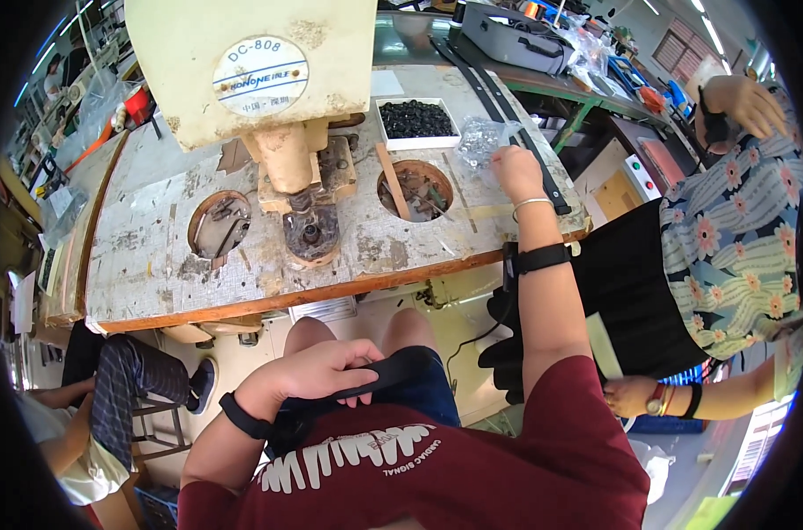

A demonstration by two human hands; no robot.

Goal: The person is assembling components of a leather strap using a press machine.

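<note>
Low over my lap, my left hand [318, 369] is closed around a black strap [400, 367], whose wide flat end sticks out to the right. My right hand [519, 175] reaches to the table's right side, fingers curled together against a clear plastic bag [483, 143] of small shiny pieces. What those fingertips pinch, if anything, is too small to make out. Left of the bag, a white box [459, 132] holds many small black parts [415, 119]. Long black straps [485, 88] lie along the table's right edge, passing beside my right hand.
A cream pressing machine [176, 79] stands over the worn table [145, 238], its round metal die [310, 232] near the front. Two round holes hold scraps; a wooden stick [391, 181] leans in the right one. Another person [728, 230] stands close on the right; someone sits at left.
</note>
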